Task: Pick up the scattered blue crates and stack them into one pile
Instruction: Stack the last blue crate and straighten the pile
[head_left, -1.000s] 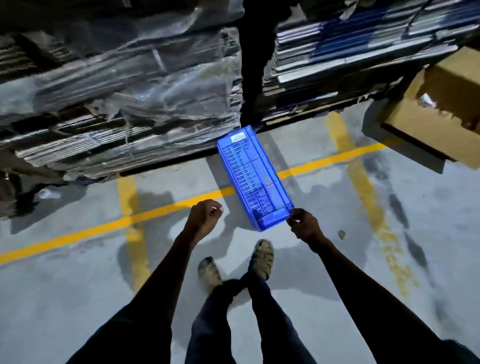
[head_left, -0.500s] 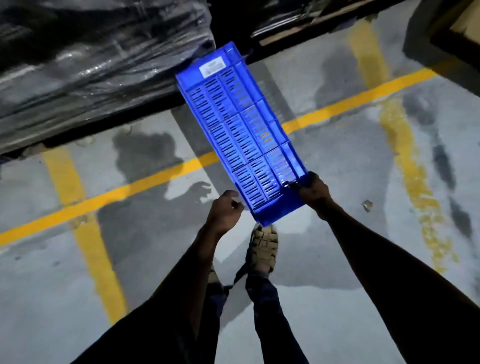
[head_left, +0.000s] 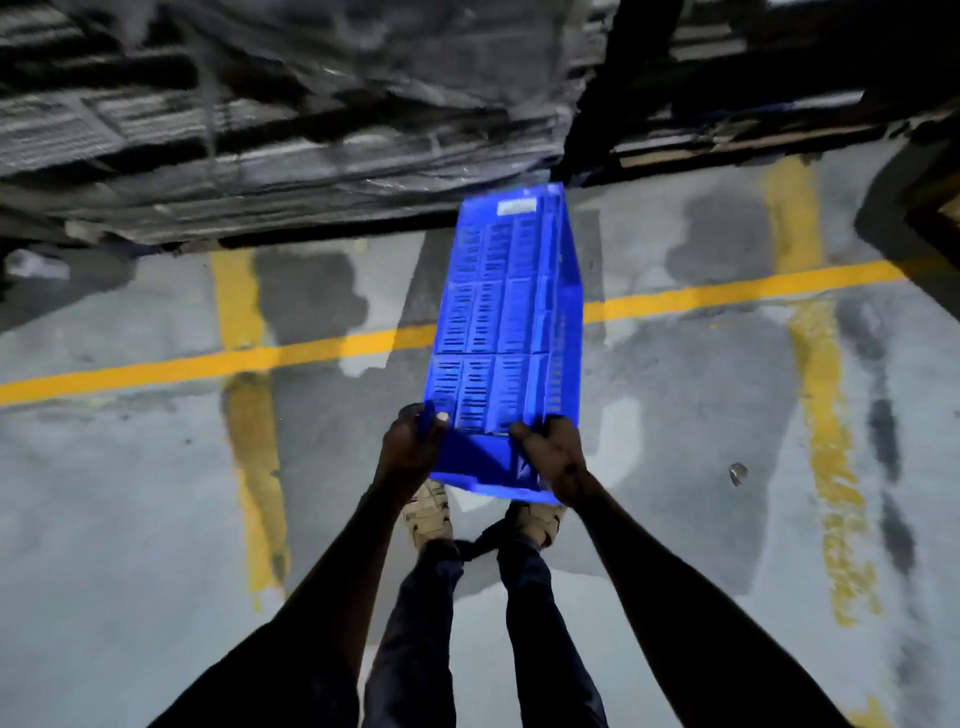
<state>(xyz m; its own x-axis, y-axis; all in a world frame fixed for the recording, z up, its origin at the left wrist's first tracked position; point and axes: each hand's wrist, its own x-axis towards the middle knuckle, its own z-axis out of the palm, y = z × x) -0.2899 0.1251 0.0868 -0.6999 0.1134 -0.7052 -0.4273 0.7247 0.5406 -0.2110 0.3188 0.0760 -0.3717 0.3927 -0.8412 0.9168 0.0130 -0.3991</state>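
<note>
One long blue slotted crate (head_left: 506, 312) is held out in front of me above the grey floor, its slotted bottom turned up toward the camera and a white label at its far end. My left hand (head_left: 413, 449) grips the near left corner of the crate. My right hand (head_left: 553, 457) grips the near right corner. My feet show just below the crate's near end. No other blue crate is in view.
Plastic-wrapped pallet stacks (head_left: 270, 119) fill the far side, with a dark gap (head_left: 613, 78) between them. Yellow lines (head_left: 208, 364) cross the concrete floor. A small scrap (head_left: 737, 473) lies on the floor to the right.
My left hand, which was free beside the crate, has closed on its near left corner. The crate has swung from a slant to point straight ahead, held in both hands.
</note>
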